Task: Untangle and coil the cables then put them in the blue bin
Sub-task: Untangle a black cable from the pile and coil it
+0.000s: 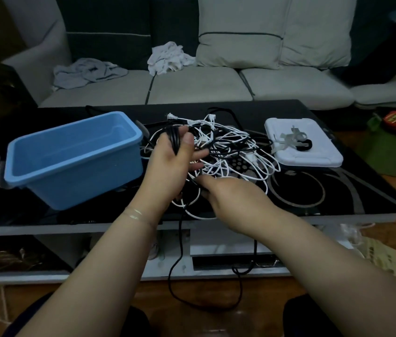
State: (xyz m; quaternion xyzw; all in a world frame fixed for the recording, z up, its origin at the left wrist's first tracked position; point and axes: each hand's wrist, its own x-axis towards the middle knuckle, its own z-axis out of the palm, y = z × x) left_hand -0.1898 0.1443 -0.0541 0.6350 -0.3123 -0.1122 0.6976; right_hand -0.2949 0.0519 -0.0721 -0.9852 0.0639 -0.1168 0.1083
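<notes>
Both hands work at the near edge of a glossy black glass coffee table [338, 190].

The left hand [170, 161] is raised, thumb and fingers curled round a coiled bunch of thin black cable [175, 138]; its tail drops over the near edge to the wooden floor. The right hand [236, 198] lies low beside it, apparently pinching the same cable, though its fingertips are hidden. The tangled heap of white and black cords [231, 147] fills the table's middle. The smooth rectangular blue plastic bin [75, 164] sits empty toward the left edge; a flat white plastic lid [314, 156] lies near the right edge.
</notes>
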